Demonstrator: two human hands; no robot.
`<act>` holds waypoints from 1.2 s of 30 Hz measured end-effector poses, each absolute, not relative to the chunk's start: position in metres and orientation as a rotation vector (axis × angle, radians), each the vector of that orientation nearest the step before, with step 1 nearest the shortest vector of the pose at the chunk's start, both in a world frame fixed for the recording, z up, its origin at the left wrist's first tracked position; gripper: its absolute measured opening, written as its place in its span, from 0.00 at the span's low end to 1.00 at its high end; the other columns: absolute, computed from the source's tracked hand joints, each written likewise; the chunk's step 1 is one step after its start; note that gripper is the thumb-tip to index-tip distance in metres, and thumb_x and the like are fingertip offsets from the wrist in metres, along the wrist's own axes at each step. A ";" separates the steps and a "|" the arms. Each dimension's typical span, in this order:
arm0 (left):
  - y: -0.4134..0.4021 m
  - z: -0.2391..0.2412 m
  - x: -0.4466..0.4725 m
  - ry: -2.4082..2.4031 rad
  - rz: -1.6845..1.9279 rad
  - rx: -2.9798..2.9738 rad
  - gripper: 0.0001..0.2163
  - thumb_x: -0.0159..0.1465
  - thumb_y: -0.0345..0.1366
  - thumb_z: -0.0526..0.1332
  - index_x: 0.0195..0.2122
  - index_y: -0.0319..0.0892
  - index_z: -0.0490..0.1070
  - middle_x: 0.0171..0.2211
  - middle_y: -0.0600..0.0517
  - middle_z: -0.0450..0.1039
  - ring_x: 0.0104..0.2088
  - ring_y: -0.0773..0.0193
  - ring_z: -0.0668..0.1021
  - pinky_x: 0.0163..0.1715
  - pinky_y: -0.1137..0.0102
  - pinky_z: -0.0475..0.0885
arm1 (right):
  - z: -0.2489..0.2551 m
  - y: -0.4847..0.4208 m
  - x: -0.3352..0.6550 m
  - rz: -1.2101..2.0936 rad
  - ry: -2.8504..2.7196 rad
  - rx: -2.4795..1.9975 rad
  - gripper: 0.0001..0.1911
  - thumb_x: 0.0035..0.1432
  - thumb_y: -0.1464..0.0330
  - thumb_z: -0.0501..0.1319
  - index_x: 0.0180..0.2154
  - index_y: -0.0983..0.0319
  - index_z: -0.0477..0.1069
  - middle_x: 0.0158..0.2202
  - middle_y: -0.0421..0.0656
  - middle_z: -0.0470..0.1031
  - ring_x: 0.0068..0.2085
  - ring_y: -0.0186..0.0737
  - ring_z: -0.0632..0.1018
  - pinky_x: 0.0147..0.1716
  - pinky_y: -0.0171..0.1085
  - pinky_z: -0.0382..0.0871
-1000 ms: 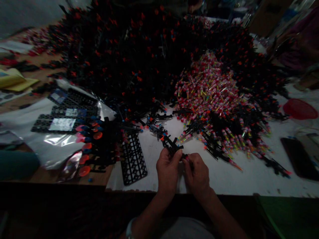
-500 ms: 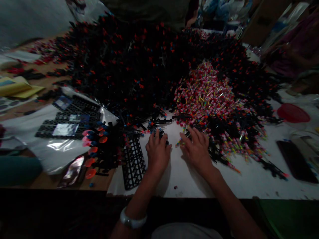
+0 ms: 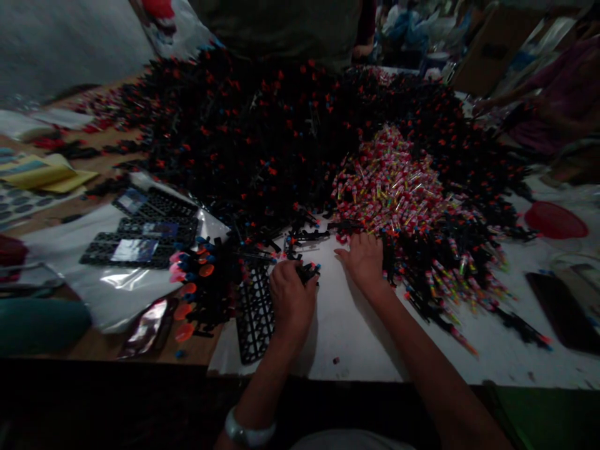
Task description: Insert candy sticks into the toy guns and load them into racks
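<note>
My left hand point(image 3: 293, 301) is curled with its fingers bent round a small black toy gun point(image 3: 308, 271), which pokes out by the thumb. Under and beside that hand lies a black lattice tray point(image 3: 254, 315). Reaching away from me, my right hand point(image 3: 366, 261) lies at the near edge of a heap of small candy tubes point(image 3: 391, 181) in pink, red and yellow. Its thumb stands out to the left and its fingers stretch forward; the fingertips are hard to make out. More black toy guns point(image 3: 312, 236) lie just beyond both hands.
A large mound of black toy guns with orange tips point(image 3: 244, 137) covers the back. Left are stacked black trays point(image 3: 138, 247) on plastic and orange-capped pieces point(image 3: 206, 287). A red basket point(image 3: 555, 220) and a phone point(image 3: 562, 312) lie right. Other people sit or stand behind and right.
My right hand has moved forward to the candy heap. My left hand has drawn back slightly and its fingers have curled in round a toy gun. The whole view has shifted a little.
</note>
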State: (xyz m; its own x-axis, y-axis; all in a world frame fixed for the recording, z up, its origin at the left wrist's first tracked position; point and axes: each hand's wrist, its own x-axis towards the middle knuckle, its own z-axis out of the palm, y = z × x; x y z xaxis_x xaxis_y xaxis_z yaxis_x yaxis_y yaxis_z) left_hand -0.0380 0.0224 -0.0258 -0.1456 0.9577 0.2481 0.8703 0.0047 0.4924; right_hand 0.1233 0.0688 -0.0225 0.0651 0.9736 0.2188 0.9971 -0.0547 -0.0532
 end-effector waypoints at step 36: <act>-0.003 -0.015 -0.046 1.400 1.043 1.108 0.10 0.55 0.35 0.62 0.39 0.42 0.75 0.37 0.51 0.77 0.38 0.63 0.76 0.41 0.68 0.70 | -0.022 0.039 0.146 0.884 -1.515 -1.598 0.14 0.62 0.57 0.51 0.36 0.62 0.63 0.34 0.45 0.73 0.33 0.39 0.75 0.37 0.40 0.69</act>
